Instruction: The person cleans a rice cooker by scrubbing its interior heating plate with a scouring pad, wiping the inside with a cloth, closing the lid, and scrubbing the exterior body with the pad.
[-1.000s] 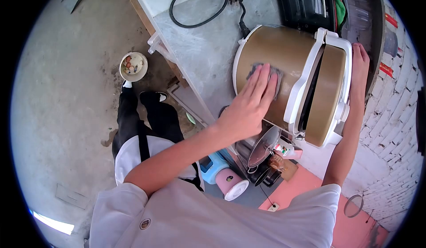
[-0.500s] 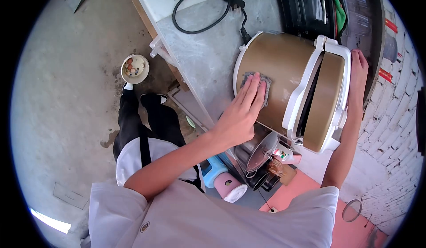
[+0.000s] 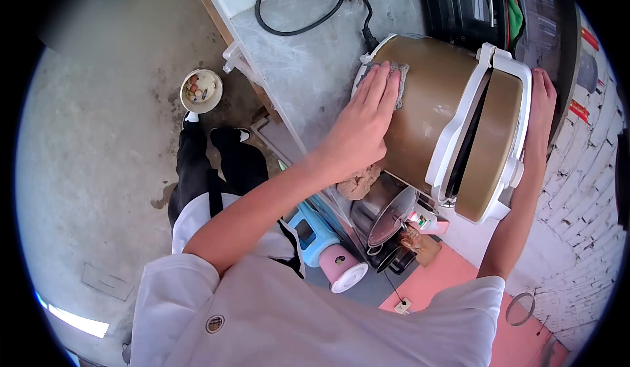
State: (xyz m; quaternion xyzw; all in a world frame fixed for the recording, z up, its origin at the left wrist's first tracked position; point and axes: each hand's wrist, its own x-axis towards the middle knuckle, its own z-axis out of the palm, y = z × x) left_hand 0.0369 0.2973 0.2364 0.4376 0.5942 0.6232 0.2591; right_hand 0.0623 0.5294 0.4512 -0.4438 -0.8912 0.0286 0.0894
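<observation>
A gold-brown rice cooker (image 3: 426, 118) with white trim is on the grey counter (image 3: 289, 72), its lid (image 3: 489, 147) pointing right in the view. A dark gap shows between lid and body. My left hand (image 3: 367, 118) presses a grey cloth (image 3: 401, 81) flat against the body near the base, fingers together over it. On the far side of the lid, my right hand (image 3: 542, 98) grips the white lid rim with bent fingers; its fingertips are partly hidden. A black power cord (image 3: 369, 26) meets the cooker near its base.
A black appliance (image 3: 456, 6) stands behind the cooker. Beside my left wrist lies a crumpled brown cloth (image 3: 359, 182), near a steel pot with a glass lid (image 3: 392, 217). A blue stool (image 3: 314, 236) and a bucket with scraps (image 3: 202, 91) are on the floor side.
My left hand has slid the grey cloth along the cooker toward its base. The crumpled brown cloth has come into sight below my wrist. My right hand keeps its hold.
</observation>
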